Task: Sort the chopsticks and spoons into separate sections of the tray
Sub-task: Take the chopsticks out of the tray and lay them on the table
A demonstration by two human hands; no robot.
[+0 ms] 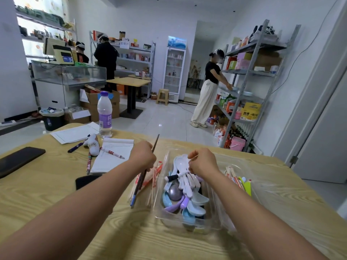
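Nearest you, both forearms run up from the bottom edge and cover much of the wood-grain worktop (56, 184). Your left hand (143, 156) has its fingers curled round a dark chopstick (145, 169) that slants up past the knuckles; its lower end reaches a heap of chopsticks (153, 180) lying on the worktop just left of the clear tray (187, 222). Whether those lie inside a tray section you cannot tell, since the plastic walls barely show. Your right hand (201, 162) hovers over the middle section with its fingers curled, pinching at a white spoon (182, 162); the hand hides the contact. Below it the spoons (187, 199) are piled, white, blue and purple, with one metal bowl among them. More chopsticks (234, 178) sit to the right, partly behind your right wrist.

Left of the tray lie a notepad (112, 156), pens and a dark phone (18, 160), with a water bottle (104, 115) near the far edge. Beyond is open tiled floor, shelving, a fridge and three people.
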